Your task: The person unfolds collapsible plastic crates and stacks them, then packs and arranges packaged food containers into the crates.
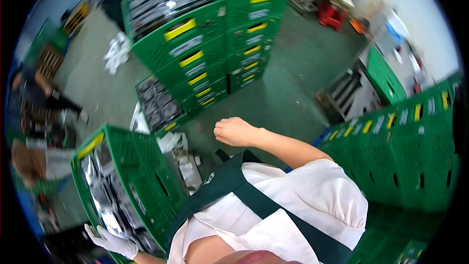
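Note:
My left hand (111, 242), in a white glove, is at the lower left by the near end of a green crate (134, 154). Its fingers look stretched and apart, close to the crate's rim; whether they press on it I cannot tell. Dark, shiny plastic-looking packs (103, 186) fill this crate, which appears tilted in the view. My right hand (237, 132) is bare and held in front of my dark green apron (215, 186). Its fingers are curled in, with nothing visible in them, and it is apart from the crates.
Tall stacks of green crates (205, 54) with yellow handles stand ahead, a low crate (159, 102) of dark packs beside them. More crates (391, 151) line the right. White plastic (117, 54) lies on the floor. People (36, 88) are at the left and top left.

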The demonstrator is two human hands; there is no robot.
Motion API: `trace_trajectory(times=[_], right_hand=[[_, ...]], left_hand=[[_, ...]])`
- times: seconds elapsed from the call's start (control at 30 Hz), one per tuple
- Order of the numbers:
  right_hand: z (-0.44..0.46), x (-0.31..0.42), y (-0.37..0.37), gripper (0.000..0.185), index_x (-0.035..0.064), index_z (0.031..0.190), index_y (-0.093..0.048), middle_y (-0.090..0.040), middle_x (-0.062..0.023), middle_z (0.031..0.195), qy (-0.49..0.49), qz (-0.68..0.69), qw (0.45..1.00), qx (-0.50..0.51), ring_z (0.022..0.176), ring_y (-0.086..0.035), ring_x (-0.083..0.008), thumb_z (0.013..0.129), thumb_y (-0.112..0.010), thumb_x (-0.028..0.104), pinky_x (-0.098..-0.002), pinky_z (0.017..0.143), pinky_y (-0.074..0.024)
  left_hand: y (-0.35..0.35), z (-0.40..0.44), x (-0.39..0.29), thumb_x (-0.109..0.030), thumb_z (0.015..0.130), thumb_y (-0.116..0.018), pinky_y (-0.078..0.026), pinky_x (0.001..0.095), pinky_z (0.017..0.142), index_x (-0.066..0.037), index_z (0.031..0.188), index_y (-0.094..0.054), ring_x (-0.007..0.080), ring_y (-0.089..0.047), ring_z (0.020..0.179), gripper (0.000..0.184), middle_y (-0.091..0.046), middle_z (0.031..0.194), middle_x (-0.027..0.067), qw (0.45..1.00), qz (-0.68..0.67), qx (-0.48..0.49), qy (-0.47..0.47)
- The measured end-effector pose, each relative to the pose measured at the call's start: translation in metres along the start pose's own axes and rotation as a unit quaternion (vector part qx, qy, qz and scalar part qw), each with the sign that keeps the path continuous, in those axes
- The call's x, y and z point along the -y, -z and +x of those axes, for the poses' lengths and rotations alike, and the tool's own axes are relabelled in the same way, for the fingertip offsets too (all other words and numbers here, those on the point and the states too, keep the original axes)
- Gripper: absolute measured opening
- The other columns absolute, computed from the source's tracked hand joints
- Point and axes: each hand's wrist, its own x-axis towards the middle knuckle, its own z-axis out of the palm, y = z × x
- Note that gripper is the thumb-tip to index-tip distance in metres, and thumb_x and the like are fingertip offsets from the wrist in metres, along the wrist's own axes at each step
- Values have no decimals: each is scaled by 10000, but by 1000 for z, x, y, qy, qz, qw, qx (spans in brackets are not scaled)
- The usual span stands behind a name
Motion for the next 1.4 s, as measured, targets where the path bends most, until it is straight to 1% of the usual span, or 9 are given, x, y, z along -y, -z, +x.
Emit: trace_trajectory(times=[0.07,0.3,0.37,0.4,0.47,0.77,1.17,1.3,1.4], right_hand=[[6,36,-21,195,60,789,-612,-618,-96,827,-66,25,996,-52,825,-634,-296,857,-662,235,-435,712,-531],[-118,-56,104,274,62,667,-603,-601,-114,739,-269,-139,938,-167,755,-625,-310,865,-639,248,-444,661,-511],[-138,-50,126,257,48,670,-581,-579,-122,732,-342,-135,898,-241,747,-609,-324,858,-639,212,-450,659,-501],[-148,-50,134,247,41,676,-575,-576,-123,740,-379,-146,878,-253,748,-605,-328,854,-642,197,-449,662,-500],[-170,-54,140,231,33,688,-569,-576,-124,755,-443,-159,839,-273,751,-600,-333,848,-649,179,-448,666,-499],[-280,-145,150,136,25,768,-569,-583,-141,848,-602,-125,727,-306,822,-619,-347,833,-660,103,-445,723,-511],[-422,-184,282,130,55,928,-575,-603,-128,909,-734,-200,546,-352,851,-626,-349,846,-675,76,-436,716,-510],[-421,-189,246,156,59,946,-585,-617,-118,903,-807,-133,460,-347,842,-633,-336,843,-693,105,-432,713,-516],[-410,-204,220,141,65,930,-598,-627,-110,887,-847,-137,359,-368,824,-641,-323,838,-697,106,-421,695,-520]], left_hand=[[-28,71,-35,-105,1002,-517,-389,375,1097,44,1394,-468,242,-489,1290,422,-504,1430,141,995,-33,76,-48],[-264,9,-211,-42,1023,-464,-399,359,1079,33,1391,-464,236,-533,1248,376,-536,1392,149,902,-267,306,-145],[-327,-6,-236,-8,1003,-493,-418,338,1054,29,1346,-516,204,-555,1199,346,-556,1353,124,837,-350,367,-204],[-356,-27,-252,1,999,-498,-419,330,1053,17,1330,-529,194,-562,1180,333,-568,1325,112,788,-426,437,-86],[-382,-71,-310,9,993,-511,-414,314,1056,-1,1292,-557,177,-566,1172,303,-581,1290,101,755,-401,467,-227],[-476,-296,-476,71,856,-596,-516,303,866,-55,1286,-574,203,-631,962,448,-611,1095,123,438,-456,660,-405],[-592,-663,-715,-232,941,-630,-433,364,1034,-59,1342,-530,200,-563,1183,448,-612,1266,99,42,-149,978,-140],[-626,-808,-771,-396,965,-589,-301,484,1172,-27,1446,-391,380,-351,1416,637,-408,1503,241,-30,-63,996,51],[-645,-891,-804,-423,964,-597,-425,468,1065,-59,1483,-351,370,-453,1332,679,-390,1504,247,-28,-9,998,62]])
